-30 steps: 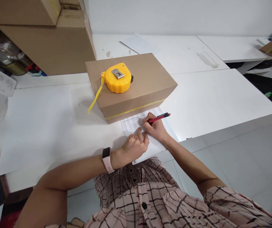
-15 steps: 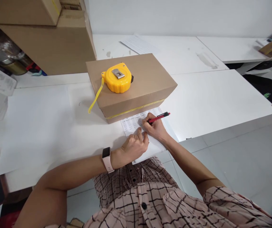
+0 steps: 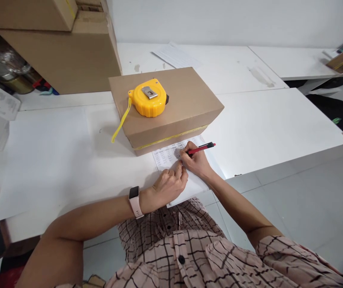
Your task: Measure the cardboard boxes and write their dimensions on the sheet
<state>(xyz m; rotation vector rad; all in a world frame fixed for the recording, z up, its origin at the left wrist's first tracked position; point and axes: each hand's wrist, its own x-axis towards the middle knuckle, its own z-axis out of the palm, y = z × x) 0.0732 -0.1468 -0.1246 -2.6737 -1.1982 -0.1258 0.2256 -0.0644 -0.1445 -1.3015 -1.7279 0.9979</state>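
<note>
Possibly at risk: one white paper sheet with rows of small dark marks (image 3: 166, 157), near end at the front edge of the flat white worktop (image 3: 273, 120); too light a left hand (image 3: 170, 184) could let it skew. Likewise, one yellow plastic tape measure (image 3: 150, 100), atop the brown cardboard box (image 3: 189, 92), could slide if the box is bumped. Right hand (image 3: 196, 161): grip closed, pinching one slim red-and-black pen (image 3: 200, 148) over the sheet. Left: grip loosely curled, on the sheet; fingertip closure, cannot tell.
</note>
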